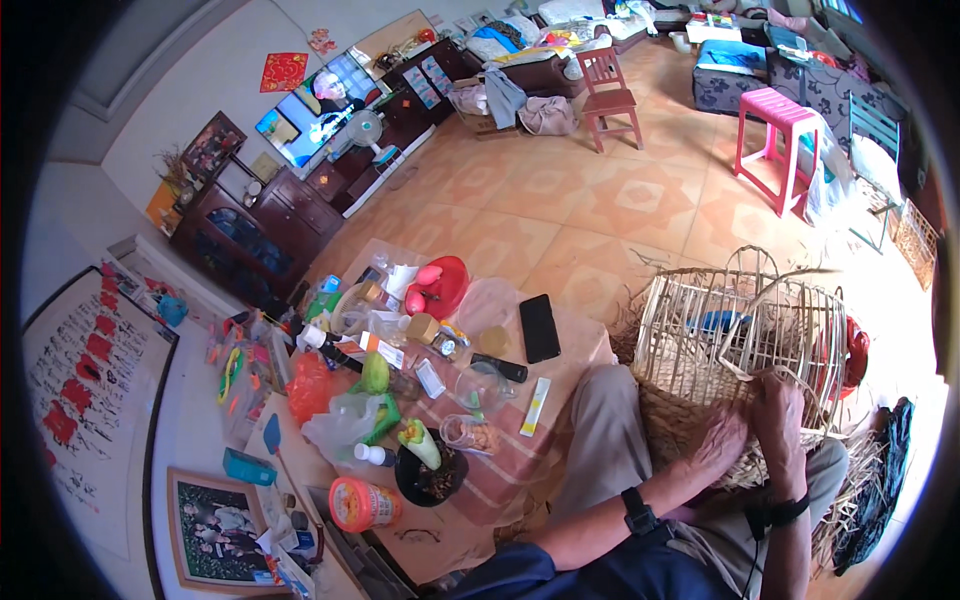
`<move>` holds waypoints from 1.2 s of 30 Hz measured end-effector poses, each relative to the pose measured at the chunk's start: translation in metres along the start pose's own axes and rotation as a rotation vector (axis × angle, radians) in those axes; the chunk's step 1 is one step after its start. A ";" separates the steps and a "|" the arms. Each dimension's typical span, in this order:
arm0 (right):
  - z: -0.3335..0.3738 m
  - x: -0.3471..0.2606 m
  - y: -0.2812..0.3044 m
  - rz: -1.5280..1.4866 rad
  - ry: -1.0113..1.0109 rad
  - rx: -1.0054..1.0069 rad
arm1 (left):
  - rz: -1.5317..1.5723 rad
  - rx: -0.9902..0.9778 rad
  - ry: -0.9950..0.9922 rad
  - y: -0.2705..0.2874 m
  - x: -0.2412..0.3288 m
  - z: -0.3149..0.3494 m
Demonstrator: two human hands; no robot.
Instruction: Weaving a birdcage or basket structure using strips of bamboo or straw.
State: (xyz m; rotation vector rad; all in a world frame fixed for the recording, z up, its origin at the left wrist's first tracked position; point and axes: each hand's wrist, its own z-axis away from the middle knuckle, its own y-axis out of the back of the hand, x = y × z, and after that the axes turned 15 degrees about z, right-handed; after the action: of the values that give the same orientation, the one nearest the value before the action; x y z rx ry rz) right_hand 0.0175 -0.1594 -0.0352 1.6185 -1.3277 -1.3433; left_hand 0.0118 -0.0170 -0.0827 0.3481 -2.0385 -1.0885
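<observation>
The bare left hand and right hand meet, fingers bent, at the near side of the round tan straw basket; what they pinch I cannot tell. Its dense, ropy lower weave seems done, the stiff upper ribs unfilled; beyond stands a pink plastic stool

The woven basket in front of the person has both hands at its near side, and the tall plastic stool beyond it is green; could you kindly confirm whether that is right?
Not quite: the tall plastic stool is pink, not green, as the head view shows. The rest holds: the woven basket has the left hand and the right hand at its near side.
</observation>
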 end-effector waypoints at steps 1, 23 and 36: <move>0.001 0.000 0.002 -0.004 0.002 0.002 | -0.005 0.001 0.001 0.005 -0.001 0.000; 0.104 0.008 0.011 -1.483 -0.618 0.035 | 0.520 0.045 -0.069 0.034 -0.010 -0.002; 0.106 0.085 0.026 -0.694 -0.315 0.165 | 0.692 -0.237 0.079 0.039 -0.008 -0.024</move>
State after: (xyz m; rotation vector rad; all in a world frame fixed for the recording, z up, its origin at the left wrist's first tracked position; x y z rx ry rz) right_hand -0.0945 -0.2344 -0.0665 2.1667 -1.1001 -2.0014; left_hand 0.0397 -0.0032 -0.0480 -0.4067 -1.7237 -0.8387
